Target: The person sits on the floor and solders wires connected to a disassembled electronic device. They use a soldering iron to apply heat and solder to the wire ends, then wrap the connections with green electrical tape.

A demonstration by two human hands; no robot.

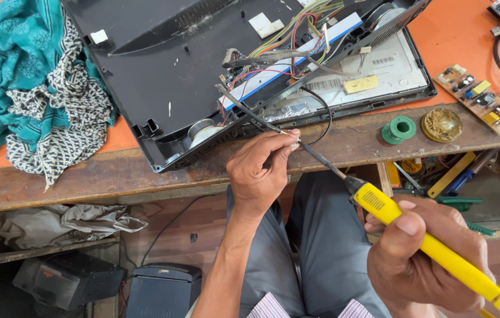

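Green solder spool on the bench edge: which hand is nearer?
Right. The right hand, gripping the yellow soldering iron, sits below the green solder spool; the left hand is farther off, to its left.

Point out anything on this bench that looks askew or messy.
The opened black casing lies tilted, its corner overhanging the wooden bench edge, with loose wires spilling out. A teal patterned cloth is heaped beside it, drooping over the edge.
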